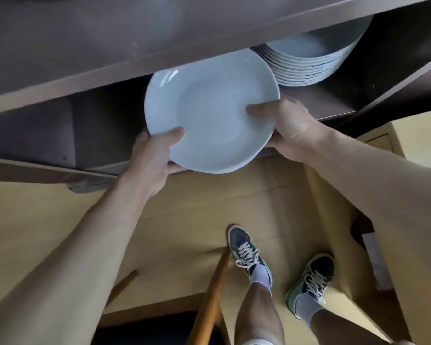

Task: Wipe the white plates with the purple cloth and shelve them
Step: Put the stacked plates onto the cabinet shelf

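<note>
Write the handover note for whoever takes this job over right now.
Left hand grips the plate's near-left rim, thumb on top.
Right hand grips its right rim, thumb on top.
The plate is held at the mouth of the dark shelf, left of the stack of plates already in there.
The purple cloth is not in view.
Left: set this plate inside; whether more need wiping cannot be seen.

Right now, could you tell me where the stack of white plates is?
In the head view, the stack of white plates sits on the dark shelf at upper right, just behind and right of the held plate.
</note>
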`<state>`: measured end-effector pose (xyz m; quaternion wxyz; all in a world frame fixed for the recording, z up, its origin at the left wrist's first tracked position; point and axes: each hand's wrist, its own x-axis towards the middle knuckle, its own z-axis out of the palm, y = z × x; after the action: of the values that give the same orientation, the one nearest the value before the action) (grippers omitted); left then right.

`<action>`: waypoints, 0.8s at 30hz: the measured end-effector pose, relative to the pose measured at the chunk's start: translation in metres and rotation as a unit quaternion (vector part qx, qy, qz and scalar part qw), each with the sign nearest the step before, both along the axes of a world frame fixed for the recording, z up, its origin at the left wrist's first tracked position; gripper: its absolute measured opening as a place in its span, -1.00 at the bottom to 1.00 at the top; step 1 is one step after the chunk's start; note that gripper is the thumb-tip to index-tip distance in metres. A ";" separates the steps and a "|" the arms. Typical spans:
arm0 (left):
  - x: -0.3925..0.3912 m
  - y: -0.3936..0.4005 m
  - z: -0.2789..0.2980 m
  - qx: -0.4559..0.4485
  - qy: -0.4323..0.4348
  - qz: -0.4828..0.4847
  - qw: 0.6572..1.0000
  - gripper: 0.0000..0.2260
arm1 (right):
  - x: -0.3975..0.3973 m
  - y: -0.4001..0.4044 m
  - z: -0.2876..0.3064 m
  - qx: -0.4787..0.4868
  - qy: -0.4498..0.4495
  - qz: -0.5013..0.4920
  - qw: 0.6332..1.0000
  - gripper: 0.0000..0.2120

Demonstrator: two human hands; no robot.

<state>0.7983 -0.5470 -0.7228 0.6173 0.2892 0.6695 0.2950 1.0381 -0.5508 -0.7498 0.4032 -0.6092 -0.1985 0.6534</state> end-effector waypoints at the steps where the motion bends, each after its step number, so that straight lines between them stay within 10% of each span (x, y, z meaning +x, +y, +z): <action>1: -0.004 0.010 -0.004 0.000 0.000 -0.007 1.000 -0.62 | -0.003 0.009 -0.002 0.002 -0.001 0.000 1.000 -0.40; 17: -0.017 0.056 -0.020 -0.030 0.004 -0.050 0.998 -0.70 | -0.024 0.052 -0.023 -0.009 -0.069 -0.023 0.997 -0.55; 24: -0.019 0.006 -0.037 0.074 -0.025 -0.063 0.995 0.05 | -0.025 0.017 -0.015 0.113 -0.108 0.084 0.984 -0.17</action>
<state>0.7796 -0.5410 -0.7594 0.6279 0.3684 0.6105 0.3118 1.0127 -0.5337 -0.7644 0.3897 -0.6079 -0.3640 0.5883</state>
